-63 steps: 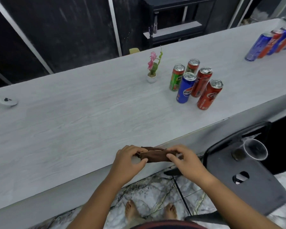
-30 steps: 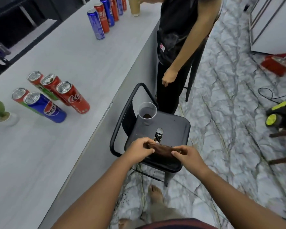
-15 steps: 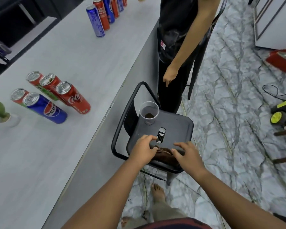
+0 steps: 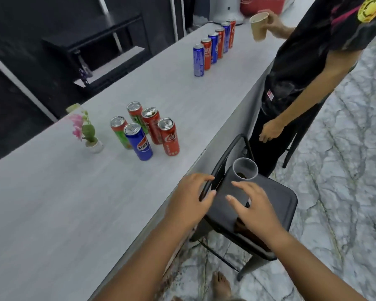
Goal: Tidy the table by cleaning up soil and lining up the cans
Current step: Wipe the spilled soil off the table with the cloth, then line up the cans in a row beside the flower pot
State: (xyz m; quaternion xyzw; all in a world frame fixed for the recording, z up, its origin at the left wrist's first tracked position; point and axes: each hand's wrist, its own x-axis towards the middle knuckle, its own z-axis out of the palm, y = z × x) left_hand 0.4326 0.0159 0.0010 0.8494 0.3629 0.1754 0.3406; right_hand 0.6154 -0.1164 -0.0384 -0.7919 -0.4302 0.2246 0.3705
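Cans stood in two groups on the table (image 4: 52, 213). Five of them, a blue can (image 4: 138, 141), a red can (image 4: 169, 137) and three more, were bunched near the front edge, next to a small flower pot (image 4: 93, 145). Six more cans (image 4: 213, 47) stood in a neat row toward the far end.

Our left hand (image 4: 190, 202) and right hand (image 4: 253, 208) were both spread wide and held nothing. They hovered over a black chair (image 4: 280, 205) just past the table's front edge. A brown cloth (image 4: 240, 227) lay on the seat, mostly hidden under our right hand. A clear cup (image 4: 245, 169) with something dark inside stood at the back of the seat. We could not see any soil on the table. Another person (image 4: 302, 72) stood by the chair, cut off at the top, holding a paper cup (image 4: 258, 26).
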